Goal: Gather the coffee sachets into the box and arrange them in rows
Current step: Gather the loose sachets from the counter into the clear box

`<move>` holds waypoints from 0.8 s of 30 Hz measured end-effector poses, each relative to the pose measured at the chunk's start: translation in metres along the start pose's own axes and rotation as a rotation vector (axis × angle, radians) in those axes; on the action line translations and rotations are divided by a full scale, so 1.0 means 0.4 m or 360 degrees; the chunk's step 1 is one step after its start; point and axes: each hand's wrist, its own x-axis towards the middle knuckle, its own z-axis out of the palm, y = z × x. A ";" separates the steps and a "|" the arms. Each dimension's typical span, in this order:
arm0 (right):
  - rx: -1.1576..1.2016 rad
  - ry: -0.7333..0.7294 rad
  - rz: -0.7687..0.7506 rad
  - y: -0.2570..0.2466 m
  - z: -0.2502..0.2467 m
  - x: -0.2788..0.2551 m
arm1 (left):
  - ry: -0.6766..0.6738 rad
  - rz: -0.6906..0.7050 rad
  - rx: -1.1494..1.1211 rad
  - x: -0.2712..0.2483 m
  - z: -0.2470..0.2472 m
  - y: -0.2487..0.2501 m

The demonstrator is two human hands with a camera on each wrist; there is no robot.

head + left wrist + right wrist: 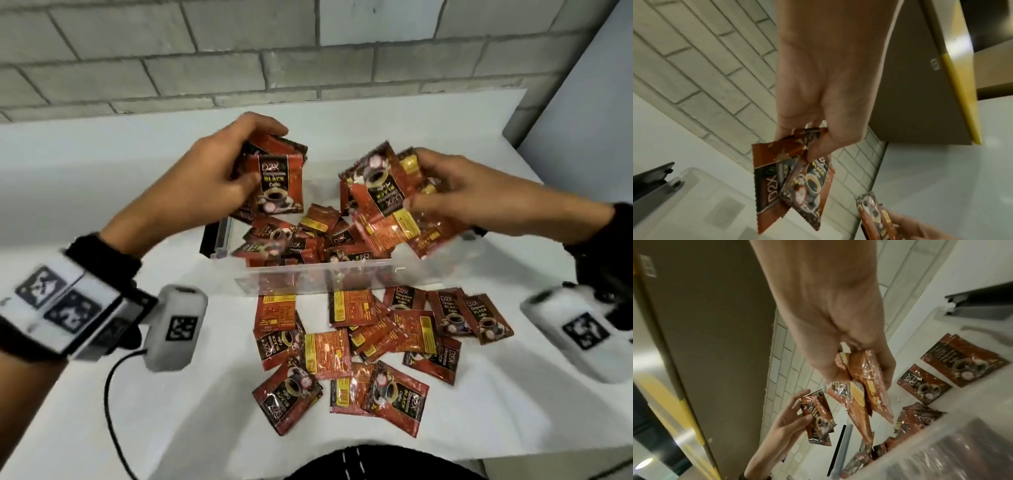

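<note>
A clear plastic box sits mid-table with several red and black coffee sachets jumbled inside. My left hand grips a small stack of sachets above the box's left end; the left wrist view shows the held sachets hanging from my fingers. My right hand grips a fanned bunch of sachets over the box's right end, and this bunch hangs down in the right wrist view. Several loose sachets lie on the table in front of the box.
The white table backs onto a grey brick wall. A black clip sits at the box's left end. A black cable trails near the table's front left. A tall brown panel with a yellow edge stands to the right.
</note>
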 end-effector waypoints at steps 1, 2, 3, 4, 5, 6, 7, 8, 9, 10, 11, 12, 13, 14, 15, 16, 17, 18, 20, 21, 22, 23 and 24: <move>0.0024 -0.0002 0.0067 -0.011 -0.002 0.031 | -0.0023 -0.0047 0.0040 0.024 -0.003 -0.010; 0.0058 0.0001 0.0141 -0.019 -0.001 0.064 | -0.0062 -0.0098 0.0071 0.048 -0.004 -0.020; 0.0102 -0.0011 0.0222 -0.025 0.000 0.099 | -0.0107 -0.0141 0.0105 0.071 -0.002 -0.031; 0.0139 -0.0039 0.0309 -0.025 0.004 0.134 | -0.0160 -0.0178 0.0142 0.090 0.004 -0.039; 0.0137 -0.0085 0.0393 -0.028 0.010 0.166 | -0.0228 -0.0217 0.0184 0.108 0.009 -0.047; 0.0103 -0.0154 0.0484 -0.032 0.019 0.194 | -0.0315 -0.0261 0.0222 0.123 0.017 -0.055; 0.0042 -0.0234 0.0573 -0.036 0.032 0.217 | -0.0410 -0.0309 0.0251 0.136 0.026 -0.060; -0.0037 -0.0314 0.0642 -0.041 0.046 0.238 | -0.0507 -0.0364 0.0273 0.149 0.035 -0.065; -0.0100 -0.0392 0.0697 -0.044 0.061 0.255 | -0.0601 -0.0416 0.0293 0.160 0.044 -0.069; -0.0155 -0.0453 0.0729 -0.046 0.077 0.273 | -0.0681 -0.0463 0.0315 0.171 0.050 -0.074; -0.0207 -0.0497 0.0752 -0.046 0.092 0.285 | -0.0748 -0.0502 0.0332 0.179 0.058 -0.078; -0.0248 -0.0531 0.0766 -0.046 0.108 0.297 | -0.0806 -0.0542 0.0347 0.188 0.064 -0.085; -0.0278 -0.0544 0.0779 -0.043 0.121 0.310 | -0.0866 -0.0580 0.0363 0.196 0.068 -0.092; -0.0307 -0.0548 0.0792 -0.040 0.134 0.317 | -0.0925 -0.0617 0.0380 0.202 0.073 -0.099; -0.0353 -0.0557 0.0816 -0.038 0.145 0.325 | -0.0974 -0.0651 0.0401 0.207 0.077 -0.106; -0.0402 -0.0552 0.0826 -0.034 0.154 0.330 | -0.1013 -0.0677 0.0423 0.210 0.082 -0.111; -0.0431 -0.0550 0.0828 -0.030 0.161 0.335 | -0.1046 -0.0692 0.0457 0.212 0.088 -0.115; -0.0455 -0.0558 0.0819 -0.029 0.166 0.340 | -0.1073 -0.0706 0.0499 0.215 0.093 -0.120; -0.0446 -0.0594 0.0812 -0.024 0.174 0.346 | -0.1108 -0.0717 0.0565 0.215 0.104 -0.128; -0.0408 -0.0615 0.0812 -0.022 0.175 0.349 | -0.1116 -0.0717 0.0594 0.213 0.108 -0.130; -0.0366 -0.0627 0.0817 -0.021 0.176 0.351 | -0.1119 -0.0697 0.0648 0.211 0.109 -0.132; -0.0339 -0.0627 0.0821 -0.021 0.176 0.353 | -0.1118 -0.0663 0.0721 0.209 0.109 -0.132; -0.0330 -0.0622 0.0817 -0.023 0.173 0.353 | -0.1112 -0.0625 0.0788 0.208 0.107 -0.133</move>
